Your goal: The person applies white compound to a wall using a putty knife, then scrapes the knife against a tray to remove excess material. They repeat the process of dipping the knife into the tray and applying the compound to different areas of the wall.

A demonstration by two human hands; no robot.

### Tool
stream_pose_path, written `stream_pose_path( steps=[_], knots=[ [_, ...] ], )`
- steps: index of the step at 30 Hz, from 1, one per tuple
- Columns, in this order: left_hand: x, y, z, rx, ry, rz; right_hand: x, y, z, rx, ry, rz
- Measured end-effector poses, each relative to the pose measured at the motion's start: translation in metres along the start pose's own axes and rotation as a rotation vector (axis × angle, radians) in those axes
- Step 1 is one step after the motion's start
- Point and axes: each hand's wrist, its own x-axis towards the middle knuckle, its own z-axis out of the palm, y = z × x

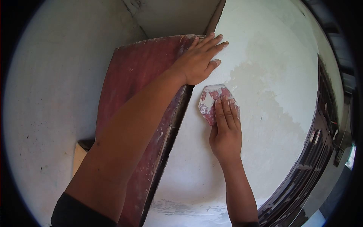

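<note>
A small, worn piece of reddish sandpaper caked with white dust lies flat against the white plastered wall, just beside the edge of a dark red wooden board. I judge it light, thin and limp, rough on its working face, best held by pressing flat fingers across its back rather than pinching an edge. My right hand presses it to the wall from below, fingers straight and close together over its lower right part, its upper left part showing. My left hand rests above it, palm down and fingers slightly spread, bridging the top of the board and the wall, holding nothing; its thumb is near the paper's upper edge, though I cannot tell if they touch. The plaster to the right shows a patchy, duller area. A dark framed structure runs along the far right.
</note>
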Motion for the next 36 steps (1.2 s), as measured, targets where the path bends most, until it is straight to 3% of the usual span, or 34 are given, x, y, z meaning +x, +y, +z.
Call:
stream_pose_path(
  steps=[16,31,36],
  knots=[
    [-0.001,-0.002,0.004,0.027,0.024,0.018,-0.024,0.021,-0.013,-0.035,-0.068,-0.035],
    [0.0,-0.004,0.005,0.009,0.028,0.02,0.004,0.029,-0.016,-0.075,0.016,-0.094],
    [0.0,-0.004,0.005,0.016,0.037,0.019,-0.025,0.042,-0.014,-0.061,-0.006,-0.083]
  ],
)
